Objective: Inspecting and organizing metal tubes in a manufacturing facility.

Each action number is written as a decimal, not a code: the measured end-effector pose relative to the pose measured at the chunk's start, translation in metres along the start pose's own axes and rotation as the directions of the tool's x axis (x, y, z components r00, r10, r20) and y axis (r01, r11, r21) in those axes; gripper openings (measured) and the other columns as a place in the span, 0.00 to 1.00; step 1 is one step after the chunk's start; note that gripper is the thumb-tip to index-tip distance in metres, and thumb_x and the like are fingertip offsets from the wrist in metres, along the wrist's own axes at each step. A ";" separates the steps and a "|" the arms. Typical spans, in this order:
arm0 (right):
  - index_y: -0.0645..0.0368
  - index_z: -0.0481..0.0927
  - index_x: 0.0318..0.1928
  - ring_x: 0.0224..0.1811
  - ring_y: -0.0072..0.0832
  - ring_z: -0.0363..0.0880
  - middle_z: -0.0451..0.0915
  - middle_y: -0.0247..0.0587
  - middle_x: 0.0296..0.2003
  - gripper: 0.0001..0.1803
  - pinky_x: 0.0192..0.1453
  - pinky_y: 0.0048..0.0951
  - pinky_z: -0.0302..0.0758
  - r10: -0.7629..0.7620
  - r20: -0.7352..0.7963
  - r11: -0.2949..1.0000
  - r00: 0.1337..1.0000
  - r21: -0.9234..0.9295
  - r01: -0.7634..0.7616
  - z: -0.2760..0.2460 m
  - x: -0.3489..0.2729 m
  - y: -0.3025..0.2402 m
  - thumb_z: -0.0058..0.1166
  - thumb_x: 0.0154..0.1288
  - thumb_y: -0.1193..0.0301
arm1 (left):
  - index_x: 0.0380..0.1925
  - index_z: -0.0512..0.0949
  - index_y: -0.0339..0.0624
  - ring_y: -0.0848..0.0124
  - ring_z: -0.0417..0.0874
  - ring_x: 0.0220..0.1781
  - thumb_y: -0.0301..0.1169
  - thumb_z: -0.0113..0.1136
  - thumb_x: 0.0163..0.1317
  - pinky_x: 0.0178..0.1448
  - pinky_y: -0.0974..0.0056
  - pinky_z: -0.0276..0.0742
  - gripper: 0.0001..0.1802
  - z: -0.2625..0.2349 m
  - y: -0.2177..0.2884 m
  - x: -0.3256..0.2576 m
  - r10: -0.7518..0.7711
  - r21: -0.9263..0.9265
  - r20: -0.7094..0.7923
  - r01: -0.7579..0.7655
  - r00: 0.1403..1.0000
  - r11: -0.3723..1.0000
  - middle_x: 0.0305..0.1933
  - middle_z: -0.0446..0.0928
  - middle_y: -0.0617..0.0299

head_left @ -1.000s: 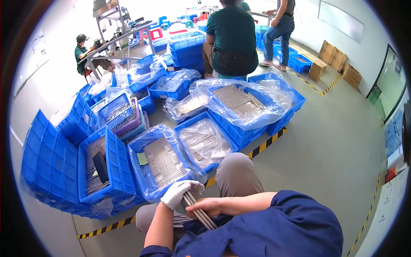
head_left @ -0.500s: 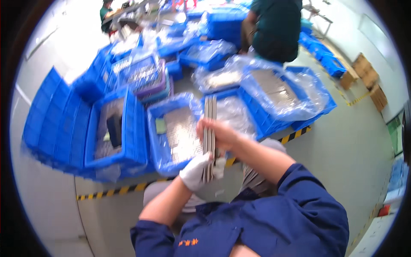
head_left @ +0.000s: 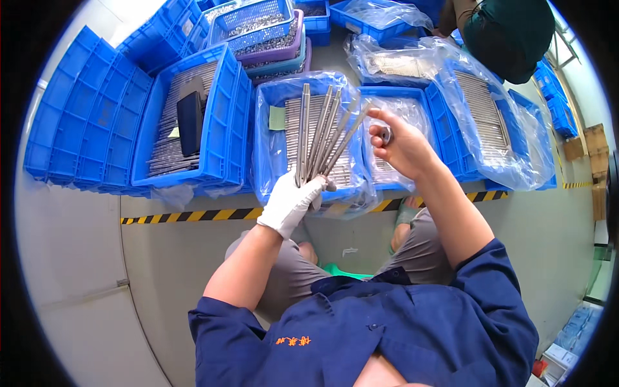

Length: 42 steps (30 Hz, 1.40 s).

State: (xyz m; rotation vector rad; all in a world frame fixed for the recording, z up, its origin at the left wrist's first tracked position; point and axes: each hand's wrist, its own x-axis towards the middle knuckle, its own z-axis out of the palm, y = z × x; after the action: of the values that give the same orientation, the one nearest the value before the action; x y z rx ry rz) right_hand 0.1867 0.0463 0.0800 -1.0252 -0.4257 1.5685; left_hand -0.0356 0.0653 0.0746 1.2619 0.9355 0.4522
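Note:
My left hand (head_left: pixel 293 201), in a white glove, is closed around the lower ends of several slim metal rods (head_left: pixel 320 132). The rods point upward and fan apart over a blue bin (head_left: pixel 265 164) lined with clear plastic. Beside the fan, on the right, is my bare right hand (head_left: pixel 406 145) with its fingers curled. Its fingertips are at the blurred upper end of the rightmost rod; whether they grip it is unclear. A small grey round thing (head_left: pixel 386 135) shows among those fingers. Rows of similar rods (head_left: pixel 293 138) lie inside the bin, with a pale green slip (head_left: pixel 276 119) on its left side.
To the left, another blue bin (head_left: pixel 222 122) of rods carries a dark flat object (head_left: pixel 189 122). Stacked baskets (head_left: pixel 300 39) of small metal parts stand behind. Plastic-covered bins (head_left: pixel 451 132) are on the right, near another person (head_left: pixel 509 39). Striped floor tape (head_left: pixel 225 214) runs before the bins.
The rods were bunched upright between both hands; now they fan out from my left hand. My right hand has moved off to the right. The view has shifted closer over the bins.

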 end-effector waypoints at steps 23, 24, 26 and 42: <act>0.55 0.79 0.32 0.25 0.28 0.70 0.70 0.37 0.25 0.12 0.27 0.23 0.66 -0.617 0.625 -0.162 0.478 -0.696 0.700 0.024 -0.025 0.007 0.51 0.45 0.82 | 0.43 0.68 0.39 0.86 0.61 0.16 0.35 0.52 0.57 0.18 0.81 0.54 0.16 -0.002 -0.006 0.014 -0.113 -0.341 0.030 0.117 0.993 0.933 0.23 0.67 0.70; 0.51 0.79 0.32 0.24 0.28 0.69 0.69 0.35 0.24 0.12 0.25 0.25 0.66 -0.534 0.671 -0.206 0.515 -0.694 0.690 0.025 -0.027 0.020 0.52 0.46 0.80 | 0.43 0.68 0.40 0.86 0.61 0.16 0.37 0.52 0.58 0.17 0.81 0.54 0.16 -0.001 -0.007 0.015 -0.117 -0.328 0.039 0.123 0.992 0.937 0.23 0.66 0.70; 0.51 0.77 0.30 0.23 0.28 0.68 0.66 0.33 0.22 0.09 0.24 0.27 0.66 -0.426 0.763 -0.222 0.486 -0.609 0.762 0.031 -0.028 0.048 0.54 0.43 0.75 | 0.43 0.69 0.40 0.84 0.66 0.20 0.39 0.52 0.58 0.21 0.80 0.61 0.17 -0.002 -0.010 0.015 -0.131 -0.343 0.086 0.153 0.988 0.927 0.25 0.69 0.69; 0.57 0.67 0.51 0.26 0.15 0.61 0.62 0.26 0.26 0.20 0.26 0.18 0.60 0.004 0.062 0.877 0.998 -0.480 0.026 0.023 0.001 0.050 0.47 0.58 0.65 | 0.35 0.71 0.40 0.78 0.72 0.26 0.35 0.56 0.50 0.28 0.73 0.68 0.14 0.001 -0.020 0.021 -0.109 -0.089 0.126 0.121 0.986 0.989 0.27 0.72 0.64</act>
State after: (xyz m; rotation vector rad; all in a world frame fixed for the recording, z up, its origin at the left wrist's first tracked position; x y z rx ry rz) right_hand 0.1383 0.0399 0.0552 -1.3487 -0.8971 1.5187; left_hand -0.0266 0.0747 0.0488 1.1290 0.8686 0.3223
